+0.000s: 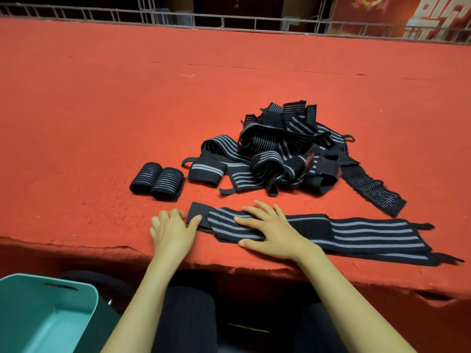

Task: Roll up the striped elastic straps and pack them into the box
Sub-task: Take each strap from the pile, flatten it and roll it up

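Straps lie in three lots on the red-covered table (102, 110). One is a loose pile (280, 149) of black, grey-striped lengths (too tangled to count). Two finished rolls (156, 180) lie side by side, touching each other, just left of the pile. One flat strap (356, 233) is stretched out in front of the pile; its right end looks doubled, so a second length may lie under it. One teal box (30, 291) sits below the table's edge, well to the front-left of the pile.

The flat strap's near side runs close to the table's ragged near edge. Behind and to the left of the pile, red cloth stretches back to a metal railing (229, 21).

Both forearms reach in over the near edge. The right hand (272, 231) lies palm down on the flat strap, directly in front of the pile, with its fingers straight and spread, pressing the cloth. The left hand (173, 231) sits at the strap's left end, front-left of the pile, with curled fingers and its thumb (195, 220) touching the black end. Whether it pinches the end cannot be told.
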Tool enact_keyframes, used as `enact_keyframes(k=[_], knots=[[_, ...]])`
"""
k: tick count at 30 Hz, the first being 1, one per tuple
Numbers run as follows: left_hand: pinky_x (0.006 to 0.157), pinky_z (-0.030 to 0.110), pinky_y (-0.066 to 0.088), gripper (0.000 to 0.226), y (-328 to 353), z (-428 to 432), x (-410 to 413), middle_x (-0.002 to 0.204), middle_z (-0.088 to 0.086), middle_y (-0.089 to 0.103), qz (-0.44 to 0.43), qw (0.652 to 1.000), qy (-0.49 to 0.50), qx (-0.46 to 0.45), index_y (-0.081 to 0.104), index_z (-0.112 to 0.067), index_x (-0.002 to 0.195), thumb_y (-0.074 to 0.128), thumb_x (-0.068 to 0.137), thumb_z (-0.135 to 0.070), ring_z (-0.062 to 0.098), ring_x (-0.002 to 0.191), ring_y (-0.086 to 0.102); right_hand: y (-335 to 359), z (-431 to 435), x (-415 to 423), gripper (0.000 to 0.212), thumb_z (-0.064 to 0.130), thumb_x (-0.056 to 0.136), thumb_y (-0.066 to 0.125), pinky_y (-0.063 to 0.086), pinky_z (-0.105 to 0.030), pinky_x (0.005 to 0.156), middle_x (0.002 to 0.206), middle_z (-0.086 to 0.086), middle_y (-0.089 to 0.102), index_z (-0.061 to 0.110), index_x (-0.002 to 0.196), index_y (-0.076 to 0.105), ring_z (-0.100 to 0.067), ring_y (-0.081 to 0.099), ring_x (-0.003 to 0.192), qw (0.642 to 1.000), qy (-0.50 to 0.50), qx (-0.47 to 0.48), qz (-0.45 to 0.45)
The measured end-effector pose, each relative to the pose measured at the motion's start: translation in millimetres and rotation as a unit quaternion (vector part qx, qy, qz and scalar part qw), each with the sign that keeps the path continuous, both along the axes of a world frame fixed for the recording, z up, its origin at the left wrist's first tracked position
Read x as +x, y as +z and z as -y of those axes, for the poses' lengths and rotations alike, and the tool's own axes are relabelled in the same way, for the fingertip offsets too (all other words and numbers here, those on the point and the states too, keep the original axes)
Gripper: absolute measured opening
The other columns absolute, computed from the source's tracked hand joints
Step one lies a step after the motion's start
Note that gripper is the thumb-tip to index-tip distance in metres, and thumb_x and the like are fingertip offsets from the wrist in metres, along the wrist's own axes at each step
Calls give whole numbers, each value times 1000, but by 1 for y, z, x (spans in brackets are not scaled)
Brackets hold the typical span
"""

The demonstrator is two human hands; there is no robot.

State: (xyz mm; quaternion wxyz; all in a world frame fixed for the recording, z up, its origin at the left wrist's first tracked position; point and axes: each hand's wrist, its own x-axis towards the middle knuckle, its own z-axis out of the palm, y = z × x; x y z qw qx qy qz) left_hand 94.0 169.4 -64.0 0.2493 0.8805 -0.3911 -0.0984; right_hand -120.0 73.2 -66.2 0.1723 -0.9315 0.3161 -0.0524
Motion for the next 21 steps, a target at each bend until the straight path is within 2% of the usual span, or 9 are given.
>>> enact_keyframes(k=[3,5,7,8,11,14,16,19,21], knots=[[99,42,26,53,2,2,-3,122,14,48,-15,999,5,35,56,-9,111,42,92,-56,34,119,36,3,-6,9,54,47,88,56,-2,-53,118,152,13,28,35,138,42,-7,9,144,1000,14,8,18],[97,43,27,51,5,4,-4,115,14,51,-29,999,1,37,58,-10,96,40,92,-57,34,116,38,6,-11,17,58,51,88,54,-1,-55,117,150,11,29,44,142,33,-8,15,142,999,21,25,17],[94,43,29,42,6,5,-7,103,10,53,-48,999,-4,15,52,-15,79,45,91,-54,33,111,43,9,-12,22,59,59,90,49,-3,-57,115,151,9,26,51,143,26,-11,13,141,999,24,38,-6],[92,42,30,37,6,5,-9,98,7,54,-57,998,-7,-7,51,-16,77,48,91,-51,32,108,46,10,-12,24,56,59,91,47,-4,-59,114,152,8,24,52,142,27,-12,11,141,999,28,40,-18],[82,34,37,20,5,2,-16,92,2,63,-106,987,-18,-116,61,-15,90,58,89,-35,24,94,56,9,-12,24,47,53,95,44,-6,-60,114,154,11,20,52,140,32,-13,6,142,998,42,45,-27],[78,26,40,10,8,0,-26,90,-3,67,-142,971,-24,-190,63,-16,94,65,85,-19,17,86,59,6,-11,20,44,49,97,42,-9,-57,114,154,16,19,52,140,34,-11,5,142,997,55,43,-23],[82,29,46,16,7,0,-31,92,-4,65,-164,962,-15,-218,60,-17,96,67,83,-11,17,86,60,5,-10,18,42,47,97,43,-10,-54,115,155,18,20,51,139,37,-10,4,143,997,54,48,-12],[84,37,53,24,3,-4,-34,92,-6,62,-242,933,19,-267,58,-18,99,70,81,-7,16,86,62,3,-8,15,39,43,97,46,-10,-49,117,155,20,21,48,136,43,-8,3,145,996,54,67,10],[80,26,52,22,5,-6,-38,91,-4,65,-270,915,23,-299,60,-18,95,73,79,-10,8,82,63,2,-5,11,38,40,97,49,-10,-45,118,155,19,23,44,135,47,-7,4,146,995,60,80,20]])
